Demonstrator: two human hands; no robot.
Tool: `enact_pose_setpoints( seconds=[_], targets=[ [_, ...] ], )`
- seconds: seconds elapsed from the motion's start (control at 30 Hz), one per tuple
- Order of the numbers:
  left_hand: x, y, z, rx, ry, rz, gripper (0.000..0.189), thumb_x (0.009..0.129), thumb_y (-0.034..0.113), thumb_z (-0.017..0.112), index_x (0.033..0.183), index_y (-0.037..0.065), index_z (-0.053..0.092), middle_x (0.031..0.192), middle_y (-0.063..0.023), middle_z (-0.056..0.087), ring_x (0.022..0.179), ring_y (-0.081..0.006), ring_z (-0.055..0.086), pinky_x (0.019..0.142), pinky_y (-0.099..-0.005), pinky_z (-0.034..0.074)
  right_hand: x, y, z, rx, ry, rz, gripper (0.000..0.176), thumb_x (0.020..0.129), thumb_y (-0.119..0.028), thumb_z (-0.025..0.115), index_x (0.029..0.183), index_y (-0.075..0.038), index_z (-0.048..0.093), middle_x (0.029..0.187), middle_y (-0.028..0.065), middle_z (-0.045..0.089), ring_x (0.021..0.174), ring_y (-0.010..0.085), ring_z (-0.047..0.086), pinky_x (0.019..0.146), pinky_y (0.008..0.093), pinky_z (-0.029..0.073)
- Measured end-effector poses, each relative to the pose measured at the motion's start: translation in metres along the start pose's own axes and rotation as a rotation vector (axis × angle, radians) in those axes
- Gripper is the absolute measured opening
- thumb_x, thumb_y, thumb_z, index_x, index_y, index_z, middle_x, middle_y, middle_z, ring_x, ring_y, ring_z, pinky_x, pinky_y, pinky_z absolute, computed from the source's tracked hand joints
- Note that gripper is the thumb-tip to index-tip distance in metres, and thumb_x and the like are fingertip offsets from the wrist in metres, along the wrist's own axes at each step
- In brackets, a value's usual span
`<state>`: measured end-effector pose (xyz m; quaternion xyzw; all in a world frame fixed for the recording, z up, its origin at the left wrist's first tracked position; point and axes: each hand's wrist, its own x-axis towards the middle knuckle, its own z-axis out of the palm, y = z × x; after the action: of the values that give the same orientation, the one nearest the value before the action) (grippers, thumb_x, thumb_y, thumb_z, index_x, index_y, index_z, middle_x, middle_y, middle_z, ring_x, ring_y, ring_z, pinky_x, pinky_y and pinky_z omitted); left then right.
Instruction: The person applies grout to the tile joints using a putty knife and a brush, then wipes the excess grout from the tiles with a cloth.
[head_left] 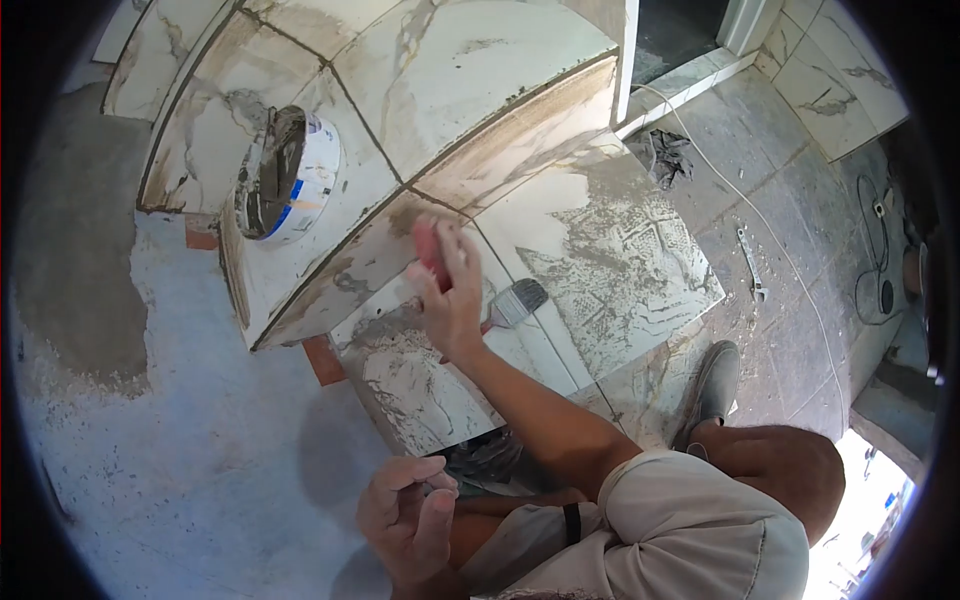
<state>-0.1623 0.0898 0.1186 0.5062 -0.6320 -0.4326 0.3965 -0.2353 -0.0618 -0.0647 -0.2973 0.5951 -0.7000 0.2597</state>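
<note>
My right hand [456,300] is closed around a red sponge-like piece [430,250], blurred by motion. The piece is against the smeared marble-look riser tile [370,255], just below the dark joint at the step's edge. Beside that hand, a wide paintbrush [518,302] with grey bristles lies on the lower step tile [540,340]. My left hand [405,512] hovers low in the view, fingers loosely curled and apart from the thumb, with nothing clear between them. On the upper step stands a white bucket [318,180] with grey-brown paste inside.
Grey mortar smears cover the lower step's tiles [630,260]. An adjustable wrench [750,265], a dark crumpled bag [668,158] and a pale cable [770,235] lie on the floor at right. My shoe [712,385] rests near the step. Brick pieces [323,360] show under the riser.
</note>
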Motion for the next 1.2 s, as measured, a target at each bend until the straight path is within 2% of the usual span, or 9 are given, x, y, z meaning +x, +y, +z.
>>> enact_pose_setpoints(
  seconds=[0.33,0.53,0.57,0.73,0.8,0.93,1.0,1.13,1.2],
  targets=[
    [-0.003,0.007,-0.005,0.000,-0.039,-0.016,0.037,0.088,0.027,0.071,0.102,-0.006,0.060,0.081,-0.0086,0.059,0.068,-0.0125,0.057,0.059,-0.0229,0.046,0.001,-0.012,0.005,0.024,-0.096,0.002,0.063,0.088,-0.029,0.065,0.141,-0.002,0.044,0.140,0.0251,0.036,0.128,0.0381,0.040,0.108,0.0411,0.034],
    [-0.006,0.010,-0.005,-0.020,-0.029,-0.030,0.035,0.088,0.025,0.071,0.101,-0.006,0.060,0.080,-0.0083,0.060,0.068,-0.0124,0.057,0.059,-0.0224,0.046,0.005,-0.058,0.012,0.426,-0.143,0.440,0.061,0.090,-0.029,0.064,0.141,-0.003,0.044,0.141,0.0228,0.036,0.128,0.0362,0.040,0.109,0.0423,0.032],
    [-0.006,0.011,-0.006,0.001,-0.046,-0.031,0.035,0.088,0.024,0.071,0.102,-0.006,0.060,0.079,-0.0083,0.059,0.068,-0.0124,0.057,0.059,-0.0223,0.046,-0.006,-0.012,0.020,0.014,-0.254,0.018,0.062,0.090,-0.031,0.063,0.142,-0.003,0.043,0.140,0.0232,0.037,0.129,0.0356,0.039,0.110,0.0422,0.031],
    [-0.013,0.005,-0.018,-0.051,-0.090,0.034,0.026,0.082,-0.003,0.066,0.107,-0.006,0.060,0.088,-0.0136,0.062,0.071,-0.0163,0.060,0.064,-0.0258,0.047,-0.013,0.017,0.020,0.370,0.013,0.049,0.062,0.092,-0.028,0.058,0.142,0.003,0.038,0.141,0.0240,0.037,0.133,0.0353,0.036,0.112,0.0414,0.027],
    [-0.015,0.007,-0.018,-0.076,-0.070,0.044,0.026,0.082,-0.002,0.066,0.107,-0.007,0.060,0.087,-0.0134,0.062,0.071,-0.0161,0.060,0.064,-0.0256,0.047,0.005,0.019,0.003,0.218,0.098,0.182,0.058,0.096,-0.024,0.050,0.146,0.001,0.034,0.132,0.0132,0.044,0.099,0.0180,0.053,0.081,0.0270,0.047],
    [-0.017,0.006,-0.021,-0.064,-0.055,0.051,0.025,0.083,0.000,0.066,0.106,-0.007,0.060,0.086,-0.0127,0.062,0.071,-0.0159,0.060,0.064,-0.0257,0.047,0.023,0.040,0.023,0.304,0.163,0.045,0.059,0.097,-0.027,0.048,0.147,-0.001,0.032,0.124,0.0104,0.044,0.085,0.0124,0.050,0.067,0.0249,0.047],
    [-0.017,0.007,-0.019,-0.066,-0.060,0.051,0.025,0.083,0.001,0.066,0.106,-0.007,0.060,0.086,-0.0126,0.062,0.071,-0.0160,0.060,0.064,-0.0258,0.047,0.014,0.032,0.026,0.435,0.098,0.253,0.058,0.095,-0.019,0.049,0.145,0.005,0.032,0.142,0.0230,0.038,0.132,0.0282,0.037,0.110,0.0364,0.028],
    [-0.015,0.009,-0.012,-0.010,0.028,0.005,0.042,0.086,0.030,0.073,0.101,-0.006,0.060,0.078,-0.0087,0.059,0.066,-0.0132,0.056,0.058,-0.0234,0.045,0.005,0.036,0.004,0.475,-0.182,0.385,0.058,0.095,-0.017,0.050,0.145,0.007,0.031,0.144,0.0238,0.038,0.134,0.0275,0.037,0.112,0.0353,0.026],
    [-0.016,0.010,-0.012,0.008,0.045,0.001,0.042,0.086,0.031,0.073,0.101,-0.006,0.060,0.078,-0.0087,0.059,0.067,-0.0133,0.056,0.058,-0.0234,0.045,0.007,0.046,0.012,0.463,0.103,0.171,0.055,0.095,-0.026,0.051,0.142,0.000,0.041,0.122,0.0085,0.050,0.083,0.0100,0.051,0.066,0.0234,0.046]
  ],
)
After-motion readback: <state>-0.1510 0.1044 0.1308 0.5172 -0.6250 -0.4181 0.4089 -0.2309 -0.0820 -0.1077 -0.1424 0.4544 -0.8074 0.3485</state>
